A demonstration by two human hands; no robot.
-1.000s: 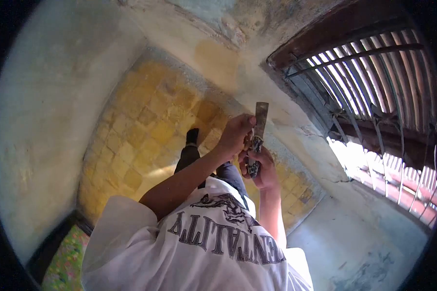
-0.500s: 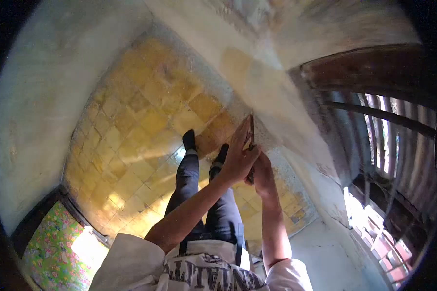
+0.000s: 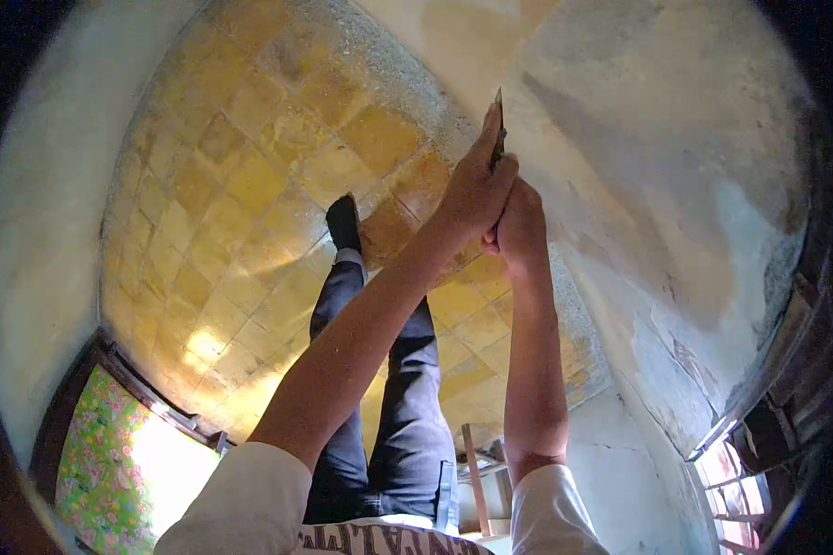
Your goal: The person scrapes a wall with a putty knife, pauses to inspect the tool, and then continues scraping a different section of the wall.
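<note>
A thin pointed tool, blade-like and dark low down, shows its tip (image 3: 500,95) above my hands near the wall. My right hand (image 3: 525,222) is closed around its lower part, which the fingers mostly hide. Pressed along the tool's left side is my left hand (image 3: 477,192), its fingers together and pointing up the blade, the thumb bent across beside my right hand. Both hands touch each other. Whether the tip meets the wall (image 3: 611,176) cannot be made out.
Yellow tiles (image 3: 268,176) cover the floor under my legs and dark-shod foot (image 3: 343,222). A green floral surface (image 3: 102,444) lies at lower left. Wooden bars (image 3: 477,476) stand behind my legs, and a barred window (image 3: 740,490) is at lower right.
Both hands and the tool have moved upward in the view, with the arms stretched further out. The view has shifted, so the window now sits lower right and more wall shows.
</note>
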